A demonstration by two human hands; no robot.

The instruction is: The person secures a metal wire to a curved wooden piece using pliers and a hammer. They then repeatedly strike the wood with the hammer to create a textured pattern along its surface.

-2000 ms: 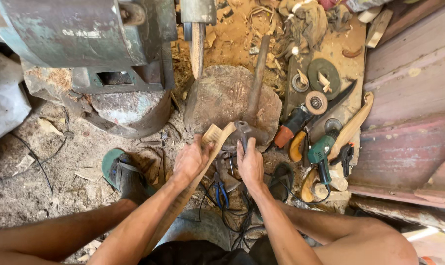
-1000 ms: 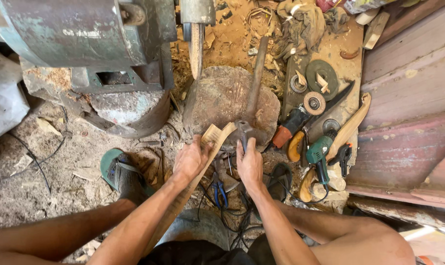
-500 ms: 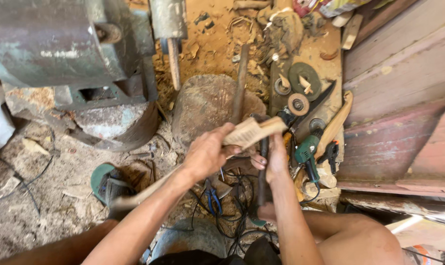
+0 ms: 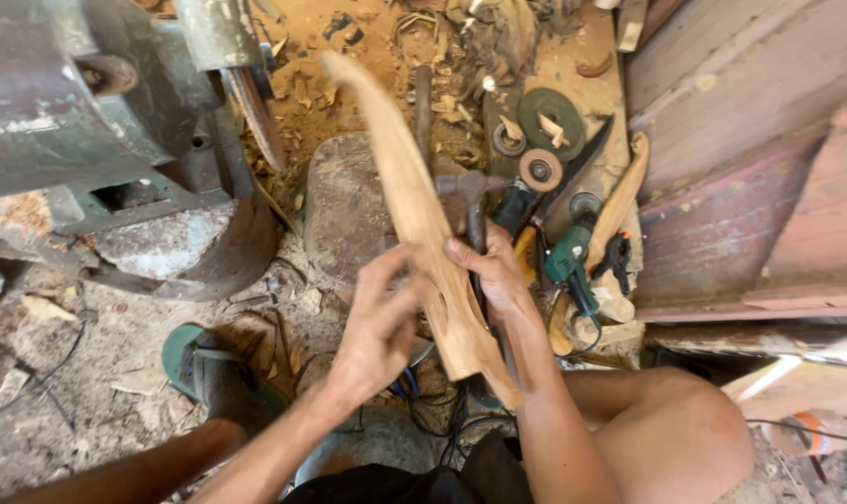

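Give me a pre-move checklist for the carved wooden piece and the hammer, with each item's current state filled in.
1. Right hand grips the carved wooden piece: ok.
2. Left hand has a firm hold on the piece: cannot tell, fingers open and blurred.
3. Hammer held along with the piece in the right hand: cannot tell.
4. Wooden block bare for resting work: ok.
5. Tools at right clear of the hands: ok.
6. Cables underneath out of the way: not ok.
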